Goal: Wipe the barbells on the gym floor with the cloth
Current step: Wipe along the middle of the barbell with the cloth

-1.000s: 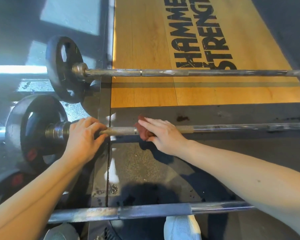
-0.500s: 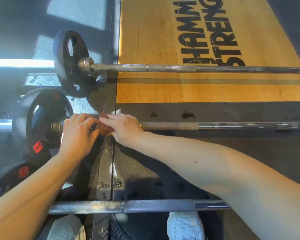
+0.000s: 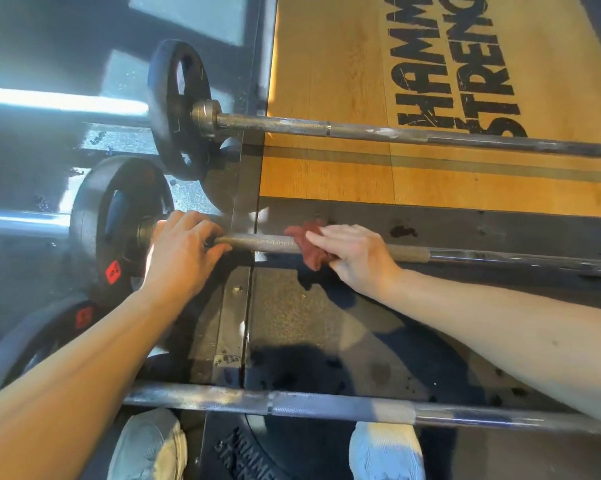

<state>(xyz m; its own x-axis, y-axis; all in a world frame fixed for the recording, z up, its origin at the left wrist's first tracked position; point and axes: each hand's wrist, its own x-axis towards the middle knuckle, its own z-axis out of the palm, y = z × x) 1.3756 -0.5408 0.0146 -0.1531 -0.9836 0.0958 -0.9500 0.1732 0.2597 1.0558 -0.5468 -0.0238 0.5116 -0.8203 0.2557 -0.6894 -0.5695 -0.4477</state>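
Note:
Three barbells lie across the gym floor. On the middle barbell (image 3: 257,243), my left hand (image 3: 181,252) grips the shaft right beside the black weight plate (image 3: 98,223). My right hand (image 3: 357,254) holds a dark red cloth (image 3: 307,245) wrapped over the knurled part of the same shaft, a short way right of the left hand. The far barbell (image 3: 378,131) lies on the wooden platform, its own black plate at its left end. The near barbell (image 3: 292,407) runs just above my shoes.
A wooden lifting platform (image 3: 326,81) with black lettering fills the upper right. Dark rubber flooring (image 3: 309,323) lies between the bars. A metal floor strip (image 3: 236,306) runs front to back. Another plate (image 3: 42,334) sits at lower left. My two shoes (image 3: 385,452) show at the bottom.
My right hand slid the cloth left along the middle bar until it met the left hand, then back right. The left hand kept its grip by the plate.

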